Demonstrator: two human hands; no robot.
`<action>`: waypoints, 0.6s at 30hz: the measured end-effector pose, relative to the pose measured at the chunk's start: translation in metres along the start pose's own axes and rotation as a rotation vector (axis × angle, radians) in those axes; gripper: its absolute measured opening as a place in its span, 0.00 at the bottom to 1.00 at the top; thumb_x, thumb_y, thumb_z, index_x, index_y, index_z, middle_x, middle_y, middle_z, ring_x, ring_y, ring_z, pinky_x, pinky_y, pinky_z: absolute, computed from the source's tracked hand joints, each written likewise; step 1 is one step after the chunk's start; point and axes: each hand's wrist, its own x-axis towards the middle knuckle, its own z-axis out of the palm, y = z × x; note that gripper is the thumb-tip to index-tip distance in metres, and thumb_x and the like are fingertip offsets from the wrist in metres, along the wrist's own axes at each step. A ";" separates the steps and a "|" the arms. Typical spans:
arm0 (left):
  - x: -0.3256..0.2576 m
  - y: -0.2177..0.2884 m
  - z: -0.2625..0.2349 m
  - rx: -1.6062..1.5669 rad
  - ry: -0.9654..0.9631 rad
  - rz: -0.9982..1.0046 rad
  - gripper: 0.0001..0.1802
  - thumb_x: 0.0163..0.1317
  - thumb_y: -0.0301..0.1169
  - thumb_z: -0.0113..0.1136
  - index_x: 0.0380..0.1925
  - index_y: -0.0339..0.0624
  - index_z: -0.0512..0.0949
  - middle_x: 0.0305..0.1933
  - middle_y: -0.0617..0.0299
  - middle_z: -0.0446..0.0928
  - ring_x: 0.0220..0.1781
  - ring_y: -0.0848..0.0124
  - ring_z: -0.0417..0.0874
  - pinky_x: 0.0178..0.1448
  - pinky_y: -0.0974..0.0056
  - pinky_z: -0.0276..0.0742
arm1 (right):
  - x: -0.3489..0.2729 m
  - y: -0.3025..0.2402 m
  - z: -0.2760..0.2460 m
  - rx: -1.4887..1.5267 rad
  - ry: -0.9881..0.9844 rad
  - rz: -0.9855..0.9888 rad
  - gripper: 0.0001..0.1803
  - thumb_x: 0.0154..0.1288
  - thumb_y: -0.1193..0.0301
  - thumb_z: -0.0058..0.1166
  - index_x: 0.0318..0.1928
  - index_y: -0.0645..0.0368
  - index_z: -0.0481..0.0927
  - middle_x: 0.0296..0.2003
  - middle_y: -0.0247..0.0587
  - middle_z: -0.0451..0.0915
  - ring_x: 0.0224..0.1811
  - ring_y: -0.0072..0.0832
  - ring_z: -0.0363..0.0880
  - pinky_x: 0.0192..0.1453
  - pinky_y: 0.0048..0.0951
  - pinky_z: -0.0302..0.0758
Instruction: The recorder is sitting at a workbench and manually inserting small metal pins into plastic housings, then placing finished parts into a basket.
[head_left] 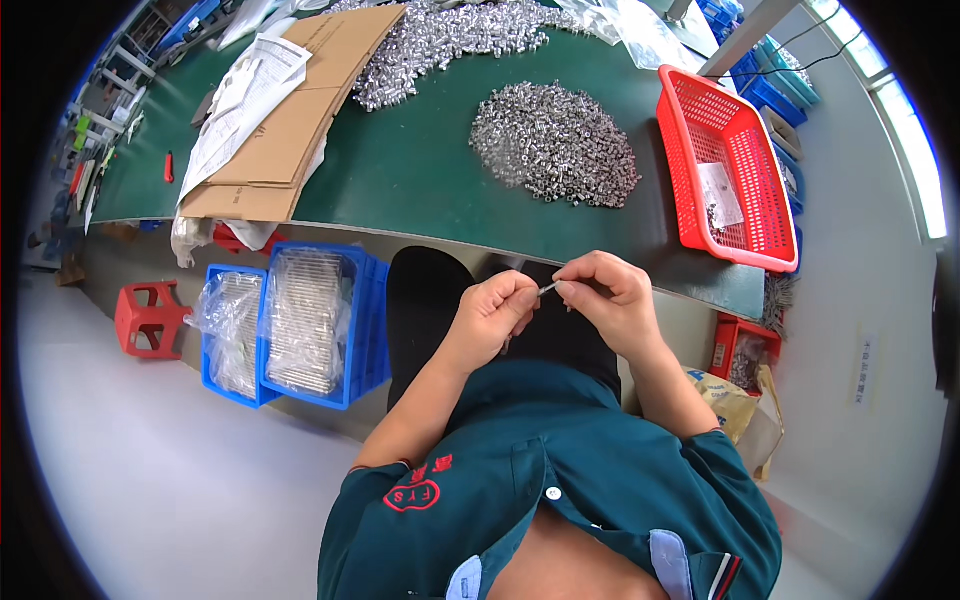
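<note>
My left hand [494, 316] and my right hand [614, 298] meet over my lap, just off the front edge of the green table [420, 190]. A small, thin, silvery metal piece [547, 289] spans the gap between the fingertips, and both hands pinch it. Its exact kind is too small to make out, and its ends are hidden by the fingers. Beyond the hands, a loose heap of small silvery metal parts [555, 143] lies on the tabletop. My left hand's other fingers are curled in.
At right stands a red plastic basket [675, 150] with paper inside. Flattened cardboard [290, 130] and papers [245, 95] lie left, a larger metal-parts pile [450, 40] behind. Blue crates [372, 330] and a red stool [150, 320] stand below left; a red bin [722, 345] sits below right.
</note>
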 end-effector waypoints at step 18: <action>0.001 0.002 0.001 -0.290 -0.104 -0.092 0.13 0.67 0.37 0.51 0.28 0.41 0.72 0.17 0.70 0.65 0.19 0.83 0.62 0.23 0.77 0.56 | 0.002 0.001 -0.004 0.035 -0.084 -0.108 0.05 0.57 0.85 0.54 0.35 0.69 0.80 0.30 0.38 0.78 0.25 0.18 0.78 0.28 0.17 0.74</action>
